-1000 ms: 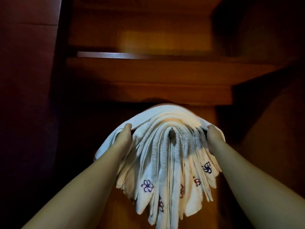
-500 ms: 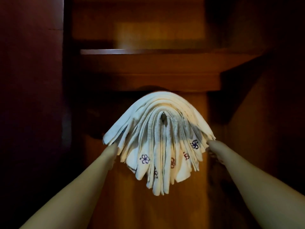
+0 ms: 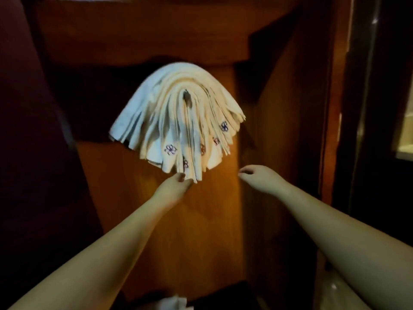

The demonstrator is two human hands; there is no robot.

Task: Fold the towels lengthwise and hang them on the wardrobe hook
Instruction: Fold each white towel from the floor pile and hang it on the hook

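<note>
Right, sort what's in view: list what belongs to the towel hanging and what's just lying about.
Belongs to the job:
- towels, draped over the hook
- hook
- wardrobe panel behind them
- left hand, at the towels' lower ends
- right hand, clear of them

Just lying about:
- white cloth at the bottom edge

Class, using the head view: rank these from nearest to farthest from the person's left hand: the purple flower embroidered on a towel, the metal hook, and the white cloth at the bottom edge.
From the left hand:
1. Purple flower, just above the hand, on a hanging towel's lower end.
2. Metal hook, higher up, at the centre of the fanned towels.
3. White cloth, far below, at the frame's bottom edge.
</note>
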